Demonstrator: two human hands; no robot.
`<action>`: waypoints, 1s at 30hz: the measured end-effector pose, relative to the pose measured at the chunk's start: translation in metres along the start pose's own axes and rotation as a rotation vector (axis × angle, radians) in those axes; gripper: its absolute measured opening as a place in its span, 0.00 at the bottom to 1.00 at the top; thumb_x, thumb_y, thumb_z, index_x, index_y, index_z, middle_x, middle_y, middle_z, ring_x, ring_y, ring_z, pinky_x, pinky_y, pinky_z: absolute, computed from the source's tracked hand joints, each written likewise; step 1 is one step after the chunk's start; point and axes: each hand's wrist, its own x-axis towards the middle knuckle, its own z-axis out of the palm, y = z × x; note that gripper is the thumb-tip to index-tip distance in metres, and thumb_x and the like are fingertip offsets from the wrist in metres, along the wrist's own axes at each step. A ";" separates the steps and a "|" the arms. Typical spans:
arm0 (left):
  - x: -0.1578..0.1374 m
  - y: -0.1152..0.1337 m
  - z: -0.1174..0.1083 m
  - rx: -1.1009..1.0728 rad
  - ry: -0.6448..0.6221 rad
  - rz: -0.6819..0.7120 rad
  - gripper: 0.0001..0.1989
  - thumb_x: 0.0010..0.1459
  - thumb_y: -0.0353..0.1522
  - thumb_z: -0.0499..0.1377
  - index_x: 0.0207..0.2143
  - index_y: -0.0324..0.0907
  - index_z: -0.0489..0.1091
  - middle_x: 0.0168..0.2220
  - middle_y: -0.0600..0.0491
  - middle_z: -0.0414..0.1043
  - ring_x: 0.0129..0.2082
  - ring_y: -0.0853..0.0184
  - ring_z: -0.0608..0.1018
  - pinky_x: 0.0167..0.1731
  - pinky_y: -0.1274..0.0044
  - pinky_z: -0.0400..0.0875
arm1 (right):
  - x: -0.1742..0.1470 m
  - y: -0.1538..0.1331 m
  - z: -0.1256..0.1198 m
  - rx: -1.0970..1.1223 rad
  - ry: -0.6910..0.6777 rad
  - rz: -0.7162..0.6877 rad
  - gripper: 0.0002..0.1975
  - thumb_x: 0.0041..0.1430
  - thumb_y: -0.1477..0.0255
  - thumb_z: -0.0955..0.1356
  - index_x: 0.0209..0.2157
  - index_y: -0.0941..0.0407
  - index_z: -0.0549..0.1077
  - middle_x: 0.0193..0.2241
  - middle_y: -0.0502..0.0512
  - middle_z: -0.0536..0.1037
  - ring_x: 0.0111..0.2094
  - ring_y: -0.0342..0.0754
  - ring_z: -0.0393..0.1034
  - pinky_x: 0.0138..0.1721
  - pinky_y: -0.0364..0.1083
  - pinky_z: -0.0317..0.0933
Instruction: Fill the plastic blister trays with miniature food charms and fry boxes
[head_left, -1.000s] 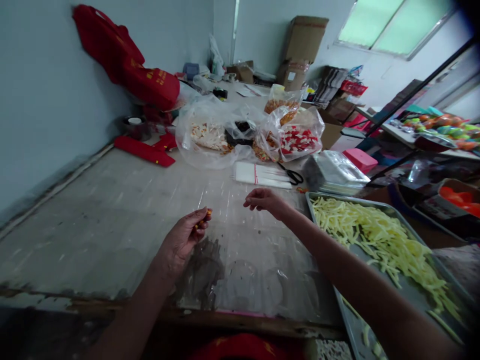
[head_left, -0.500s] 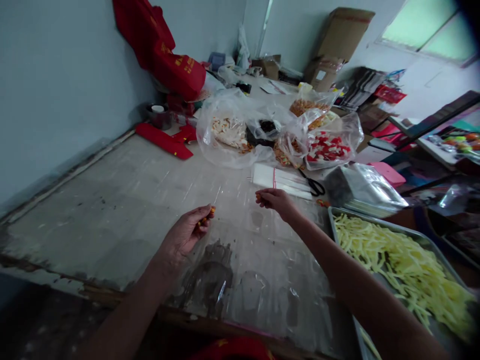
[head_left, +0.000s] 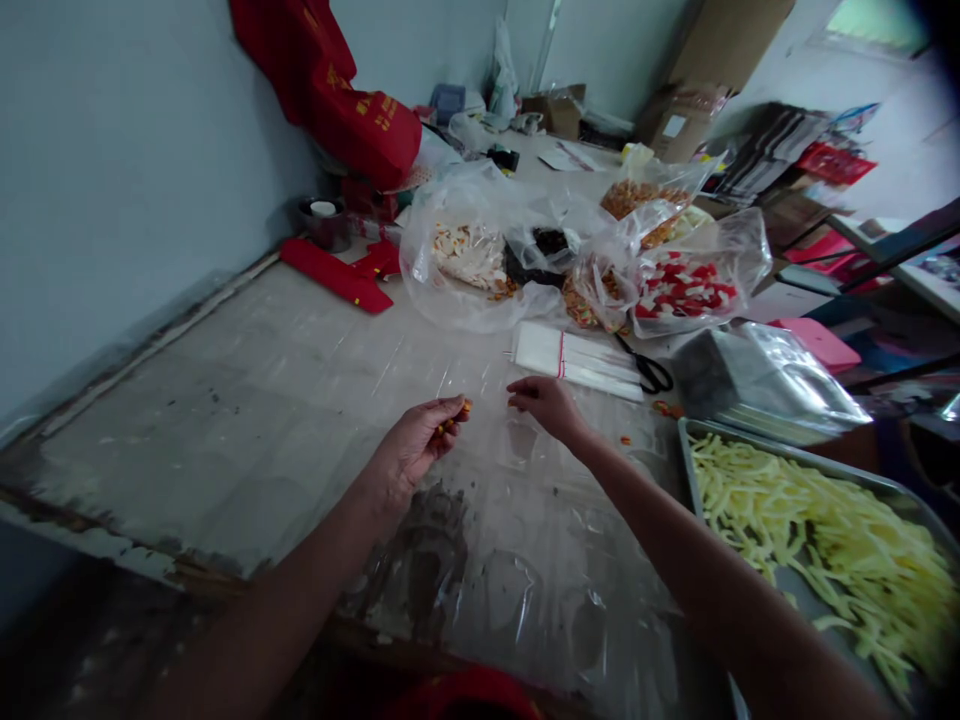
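Note:
My left hand (head_left: 416, 440) is curled above the middle of the table, closed around several small orange-yellow pieces (head_left: 466, 407). One piece shows at the thumb and fingertip, others in the palm. Just to its right, my right hand (head_left: 549, 406) is pinched; a speck of orange (head_left: 513, 402) shows at its fingertips. The two hands are apart. Beneath them lies a worn table under a clear plastic cover (head_left: 315, 400). A pack of white sticks or sleeves (head_left: 600, 365) with a red band lies beyond my right hand.
Behind stand open plastic bags of white pieces (head_left: 469, 255), red-and-white pieces (head_left: 686, 290) and orange pieces (head_left: 645, 197). Black scissors (head_left: 652, 373) lie by the pack. To the right are a metal tray (head_left: 688, 470) of pale yellow strips and a stack of clear film (head_left: 780, 385).
My left hand has moved right, closer to my right hand, which stays pinched. The view has shifted slightly. A loose orange bit now shows on the table beside my right forearm.

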 end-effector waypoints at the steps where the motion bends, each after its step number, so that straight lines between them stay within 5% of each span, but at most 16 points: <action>1: 0.001 -0.001 0.001 -0.002 0.001 -0.011 0.07 0.51 0.28 0.69 0.33 0.34 0.78 0.33 0.51 0.72 0.23 0.79 0.68 0.18 0.88 0.61 | 0.001 -0.001 -0.001 0.024 -0.002 0.032 0.08 0.53 0.75 0.71 0.35 0.59 0.81 0.26 0.53 0.80 0.27 0.46 0.73 0.30 0.42 0.62; 7: 0.002 -0.001 0.005 -0.021 0.017 -0.034 0.03 0.53 0.27 0.67 0.32 0.34 0.78 0.31 0.51 0.73 0.22 0.80 0.68 0.17 0.88 0.59 | 0.004 0.000 -0.001 -0.273 0.031 0.031 0.05 0.54 0.71 0.73 0.26 0.57 0.80 0.23 0.52 0.79 0.25 0.45 0.70 0.27 0.43 0.52; 12: 0.005 0.002 0.003 -0.044 0.038 -0.018 0.02 0.54 0.26 0.66 0.32 0.34 0.77 0.31 0.51 0.74 0.22 0.80 0.68 0.17 0.89 0.59 | 0.000 0.000 -0.006 -0.267 0.078 -0.053 0.07 0.54 0.69 0.74 0.26 0.57 0.79 0.22 0.50 0.77 0.24 0.44 0.67 0.27 0.43 0.51; 16: 0.007 0.005 -0.001 -0.030 0.048 -0.004 0.04 0.52 0.26 0.68 0.31 0.35 0.77 0.32 0.51 0.74 0.22 0.80 0.68 0.18 0.89 0.60 | -0.005 -0.031 -0.012 0.001 0.096 -0.150 0.11 0.55 0.62 0.73 0.31 0.56 0.80 0.22 0.49 0.76 0.24 0.44 0.65 0.26 0.43 0.53; 18: 0.008 0.006 -0.004 -0.002 0.035 0.008 0.06 0.50 0.26 0.70 0.32 0.35 0.77 0.33 0.50 0.75 0.22 0.80 0.69 0.19 0.88 0.61 | -0.007 -0.052 -0.005 0.222 -0.009 -0.152 0.14 0.54 0.60 0.73 0.37 0.56 0.80 0.25 0.50 0.77 0.25 0.44 0.67 0.27 0.42 0.56; 22: 0.011 0.006 -0.010 -0.034 -0.004 0.065 0.13 0.45 0.25 0.72 0.35 0.36 0.77 0.32 0.51 0.76 0.22 0.79 0.69 0.20 0.86 0.63 | -0.018 -0.081 0.026 0.539 -0.248 0.053 0.20 0.53 0.55 0.72 0.38 0.58 0.79 0.27 0.53 0.78 0.25 0.44 0.70 0.27 0.43 0.62; 26: 0.009 -0.005 -0.011 -0.133 0.038 0.140 0.14 0.43 0.26 0.74 0.34 0.36 0.78 0.26 0.55 0.73 0.22 0.78 0.70 0.21 0.86 0.63 | -0.039 -0.088 0.055 0.690 -0.102 0.049 0.21 0.49 0.56 0.75 0.39 0.58 0.81 0.28 0.54 0.80 0.27 0.44 0.71 0.31 0.43 0.64; 30: -0.002 -0.012 -0.012 -0.138 0.019 0.114 0.14 0.44 0.26 0.73 0.35 0.35 0.78 0.26 0.56 0.72 0.21 0.80 0.69 0.19 0.88 0.61 | -0.047 -0.082 0.057 0.701 -0.025 0.082 0.18 0.46 0.60 0.76 0.36 0.57 0.82 0.29 0.55 0.81 0.30 0.47 0.73 0.34 0.45 0.66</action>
